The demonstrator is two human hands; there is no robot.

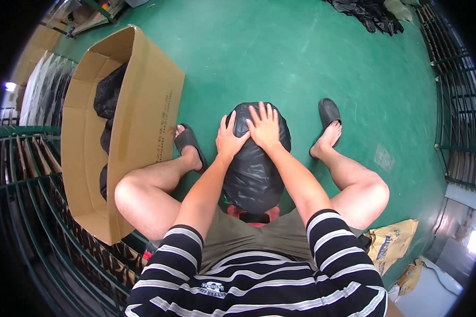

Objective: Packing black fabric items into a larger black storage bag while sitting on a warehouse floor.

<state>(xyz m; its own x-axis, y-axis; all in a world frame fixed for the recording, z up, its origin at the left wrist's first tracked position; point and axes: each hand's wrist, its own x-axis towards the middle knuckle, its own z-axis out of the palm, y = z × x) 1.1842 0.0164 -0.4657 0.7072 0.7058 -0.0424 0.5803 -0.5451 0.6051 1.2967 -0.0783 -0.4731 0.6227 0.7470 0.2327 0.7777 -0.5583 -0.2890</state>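
Observation:
A rounded bundle in black plastic stands between my legs, its surface wrinkled and shiny. Flat on its upper left side lies my left hand, fingers stretched out and thumb toward the middle. My right hand rests on the top of the same bundle with its fingers spread. Both palms touch the plastic, and neither hand grips it. What is inside the wrapping is hidden. Below the bundle, part of a red thing shows between my thighs.
To my left stands a tall open cardboard box with several black plastic bundles inside. Green racks line the left edge, and another rack the right. A yellowish paper bag lies at lower right. Black plastic sheeting lies far back on the green floor.

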